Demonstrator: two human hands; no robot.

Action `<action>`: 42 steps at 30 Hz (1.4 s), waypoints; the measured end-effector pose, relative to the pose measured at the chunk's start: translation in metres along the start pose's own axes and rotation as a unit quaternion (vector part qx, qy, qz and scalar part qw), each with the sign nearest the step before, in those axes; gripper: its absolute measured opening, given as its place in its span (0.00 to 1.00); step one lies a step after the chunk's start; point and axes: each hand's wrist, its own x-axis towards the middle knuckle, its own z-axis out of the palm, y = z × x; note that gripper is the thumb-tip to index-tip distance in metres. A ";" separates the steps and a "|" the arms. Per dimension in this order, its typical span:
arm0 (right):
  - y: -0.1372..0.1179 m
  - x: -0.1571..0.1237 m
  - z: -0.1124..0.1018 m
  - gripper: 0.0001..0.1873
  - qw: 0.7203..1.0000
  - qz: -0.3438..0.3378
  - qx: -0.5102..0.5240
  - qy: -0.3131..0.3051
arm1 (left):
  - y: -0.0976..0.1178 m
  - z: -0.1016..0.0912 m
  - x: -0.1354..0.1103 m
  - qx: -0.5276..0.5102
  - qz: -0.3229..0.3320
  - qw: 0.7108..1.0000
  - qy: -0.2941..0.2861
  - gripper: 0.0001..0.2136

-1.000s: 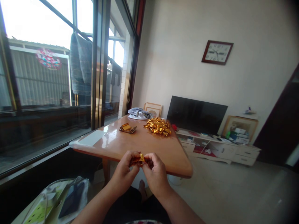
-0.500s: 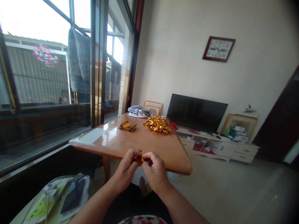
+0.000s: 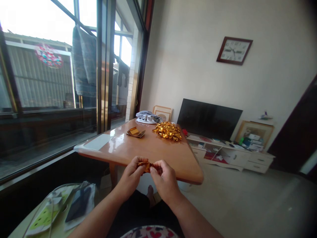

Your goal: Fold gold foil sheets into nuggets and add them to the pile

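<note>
Between my two hands, just above the near edge of the wooden table (image 3: 138,150), is a small piece of shiny gold foil paper (image 3: 147,166). My left hand (image 3: 132,177) pinches its left end between thumb and fingers. At its right end, my right hand (image 3: 164,180) is closed with the thumb pressed on the foil; part of the piece is hidden by the fingers. Farther back on the table lies a heap of folded gold foil pieces (image 3: 168,131). To its left rests a small stack of flat gold foil sheets (image 3: 135,132).
Folded cloth (image 3: 148,117) lies at the table's far end. A low surface at lower left holds a phone (image 3: 78,203) and a power strip (image 3: 46,211) with cables. A window runs along the left; a television (image 3: 209,119) stands on a white cabinet (image 3: 237,157) beyond.
The foil piece now shows more of its surface, stretching left across my left fingers. My right thumb and fingers have shifted slightly on it. The view has tilted a little.
</note>
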 end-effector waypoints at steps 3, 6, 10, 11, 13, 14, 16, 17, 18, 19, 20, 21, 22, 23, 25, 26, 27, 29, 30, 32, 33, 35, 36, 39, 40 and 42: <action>0.001 0.000 0.000 0.05 0.999 -0.016 -0.034 -0.005 | -0.001 0.002 0.000 -0.001 -0.002 1.000 -0.015 0.09; 0.003 0.001 -0.003 0.08 0.996 -0.022 -0.081 -0.008 | -0.002 0.001 0.000 -0.002 -0.012 0.999 -0.039 0.10; 0.011 0.007 -0.007 0.15 0.995 0.030 -0.097 -0.001 | -0.003 -0.003 -0.001 -0.015 -0.008 0.997 -0.081 0.14; 0.014 0.008 -0.008 0.16 0.995 0.052 -0.086 0.001 | -0.004 -0.004 -0.002 -0.024 -0.006 0.996 -0.089 0.15; 0.019 0.012 -0.008 0.16 0.994 0.097 -0.051 0.004 | -0.007 -0.007 -0.003 -0.052 -0.002 0.992 -0.112 0.17; 0.020 0.013 -0.008 0.16 0.993 0.119 -0.028 0.005 | -0.009 -0.008 -0.003 -0.069 0.001 0.989 -0.128 0.19; 0.021 0.014 -0.007 0.15 0.986 0.164 0.030 0.006 | -0.017 -0.009 -0.001 -0.091 0.012 0.983 -0.157 0.24; 0.021 0.014 -0.006 0.15 0.981 0.185 0.061 0.004 | -0.022 -0.010 0.000 -0.090 0.018 0.983 -0.161 0.26; 0.020 0.014 -0.006 0.15 0.975 0.205 0.089 0.001 | -0.026 -0.009 0.001 -0.086 0.026 0.984 -0.156 0.26; 0.018 0.014 -0.005 0.14 0.969 0.221 0.112 -0.003 | -0.030 -0.009 0.002 -0.085 0.031 0.984 -0.153 0.26; 0.016 0.013 -0.004 0.14 0.964 0.232 0.131 -0.006 | -0.033 -0.008 0.003 -0.088 0.035 0.984 -0.150 0.26; 0.014 0.013 -0.004 0.14 0.960 0.240 0.144 -0.009 | -0.035 -0.007 0.004 -0.096 0.038 0.984 -0.147 0.26; 0.012 0.012 -0.003 0.14 0.957 0.245 0.152 -0.011 | -0.036 -0.005 0.005 -0.107 0.040 0.983 -0.144 0.26; 0.010 0.011 -0.003 0.14 0.955 0.250 0.157 -0.015 | -0.036 -0.004 0.005 -0.120 0.041 0.982 -0.141 0.26; 0.007 0.010 -0.003 0.14 0.952 0.258 0.164 -0.026 | -0.033 -0.002 0.005 -0.144 0.041 0.980 -0.134 0.26; 0.006 0.010 -0.003 0.14 0.950 0.261 0.166 -0.033 | -0.031 -0.002 0.005 -0.153 0.039 0.979 -0.132 0.25; 0.005 0.009 -0.003 0.14 0.949 0.262 0.170 -0.041 | -0.029 -0.002 0.005 -0.158 0.036 0.978 -0.129 0.25; 0.004 0.008 -0.003 0.15 0.948 0.257 0.177 -0.055 | -0.025 -0.004 0.004 -0.162 0.026 0.978 -0.125 0.24; 0.004 0.008 -0.003 0.16 0.950 0.250 0.178 -0.060 | -0.024 -0.005 0.004 -0.163 0.018 0.979 -0.124 0.23; 0.005 0.007 -0.003 0.17 0.958 0.223 0.172 -0.057 | -0.023 -0.008 0.004 -0.165 0.002 0.979 -0.122 0.23; 0.006 0.006 -0.002 0.17 0.963 0.205 0.169 -0.051 | -0.023 -0.009 0.005 -0.168 -0.004 0.978 -0.122 0.22; 0.008 0.006 -0.002 0.16 0.970 0.168 0.174 -0.035 | -0.023 -0.011 0.005 -0.174 -0.010 0.976 -0.128 0.20; 0.008 0.005 -0.001 0.16 0.971 0.151 0.182 -0.031 | -0.023 -0.012 0.006 -0.178 -0.012 0.975 -0.133 0.19; 0.007 0.004 -0.001 0.17 0.971 0.104 0.208 -0.055 | -0.021 -0.012 0.006 -0.193 -0.026 0.970 -0.145 0.16; 0.006 0.004 -0.002 0.16 0.971 0.090 0.211 -0.072 | -0.020 -0.012 0.005 -0.199 -0.031 0.968 -0.147 0.15; 0.004 0.003 -0.002 0.14 0.970 0.065 0.211 -0.104 | -0.017 -0.012 0.005 -0.211 -0.040 0.965 -0.150 0.14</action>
